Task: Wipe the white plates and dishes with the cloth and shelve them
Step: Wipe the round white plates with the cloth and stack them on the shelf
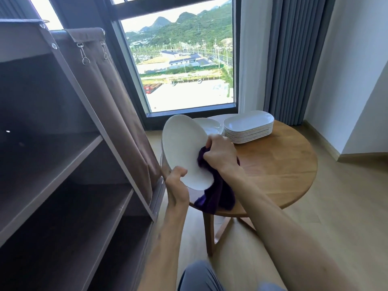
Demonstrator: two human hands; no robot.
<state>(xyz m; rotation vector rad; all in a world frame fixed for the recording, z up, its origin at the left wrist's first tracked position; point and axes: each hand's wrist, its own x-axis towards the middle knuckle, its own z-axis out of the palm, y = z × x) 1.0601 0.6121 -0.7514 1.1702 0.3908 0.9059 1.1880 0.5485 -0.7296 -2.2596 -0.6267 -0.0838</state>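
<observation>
Now the left hand (pixel 176 181) grips the tilted white plate (pixel 184 150) by its lower rim above the worktop (pixel 283 164), while the right hand (pixel 218 153), bunched around the purple cloth (pixel 216 194), should press firmly and sweep edge to edge.

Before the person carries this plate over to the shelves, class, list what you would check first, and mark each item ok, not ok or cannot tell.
1. Plate held firmly: the left hand grips the lower rim of the oval white plate, thumb on its face. Ok.
2. Cloth in use: the right hand presses the purple cloth against the plate. Ok.
3. Plate fully wiped: no marks show on its face, its back is hidden. Cannot tell.
4. Room on the shelf: the brown shelf unit shows bare boards. Ok.
5. Remaining dishes stable: the stack of oblong dishes sits level on the round wooden table. Ok.
6. Cloth clear of the path: it hangs below the plate. Not ok.
</observation>
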